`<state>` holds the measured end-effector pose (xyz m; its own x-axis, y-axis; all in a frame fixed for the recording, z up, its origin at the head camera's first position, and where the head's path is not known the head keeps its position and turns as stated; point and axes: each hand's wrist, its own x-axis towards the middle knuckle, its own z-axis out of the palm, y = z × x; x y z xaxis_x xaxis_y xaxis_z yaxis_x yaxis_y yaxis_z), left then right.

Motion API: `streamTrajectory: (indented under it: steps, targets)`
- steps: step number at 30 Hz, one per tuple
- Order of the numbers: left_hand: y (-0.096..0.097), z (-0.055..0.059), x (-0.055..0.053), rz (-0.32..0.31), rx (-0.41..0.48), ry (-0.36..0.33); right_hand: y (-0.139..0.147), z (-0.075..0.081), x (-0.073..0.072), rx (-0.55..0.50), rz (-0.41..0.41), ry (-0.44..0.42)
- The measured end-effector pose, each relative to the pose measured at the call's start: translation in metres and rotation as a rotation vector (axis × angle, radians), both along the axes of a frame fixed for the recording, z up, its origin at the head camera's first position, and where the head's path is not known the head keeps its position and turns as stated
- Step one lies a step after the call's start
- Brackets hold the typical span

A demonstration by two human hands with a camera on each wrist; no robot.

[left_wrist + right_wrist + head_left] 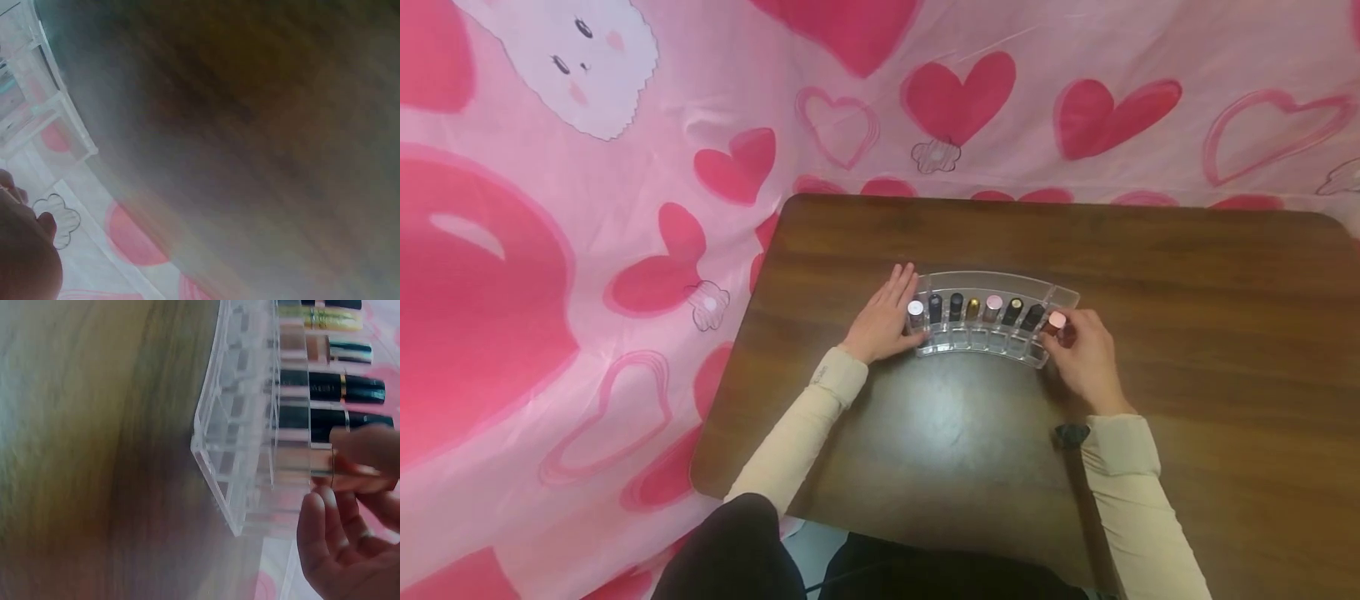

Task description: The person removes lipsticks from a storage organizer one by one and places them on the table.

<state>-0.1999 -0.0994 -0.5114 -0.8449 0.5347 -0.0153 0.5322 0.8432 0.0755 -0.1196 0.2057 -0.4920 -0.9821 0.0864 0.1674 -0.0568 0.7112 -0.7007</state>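
Note:
A clear curved makeup organizer [976, 357] stands on the brown table, with a row of lipsticks upright in its slots. My left hand [880, 323] rests against its left end, fingers straight and thumb at the front corner, beside a white-capped lipstick [916, 312]. At the opposite end, my right hand [1086, 354] pinches a rosy copper lipstick [1057, 322] between thumb and fingers. In the right wrist view, that lipstick [365, 481] has its lower part inside the end slot, next to a black lipstick [357, 419]. The left wrist view is mostly blurred tabletop.
The wooden table [1210, 333] extends to the right and in front of the organizer. A pink heart-print cloth [865, 117] hangs along the table's back and left edges. Lower slots run along the organizer's front. A dark band [1071, 435] sits at the right wrist.

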Motion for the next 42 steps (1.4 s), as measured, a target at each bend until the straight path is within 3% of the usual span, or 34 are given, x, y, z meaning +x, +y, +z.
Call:
streamTrajectory:
  steps: [5, 28, 42]
  targets:
    - [0.002, 0.003, -0.002, -0.001, 0.003, -0.013, -0.003, 0.001, -0.001, 0.015, -0.049, -0.009]
    - [-0.001, 0.001, 0.002, -0.01, 0.017, -0.03, -0.002, 0.007, -0.001, 0.079, -0.015, -0.055]
    - [-0.002, 0.0, 0.002, -0.017, 0.069, -0.048, 0.002, 0.01, 0.001, 0.035, -0.04, -0.056]
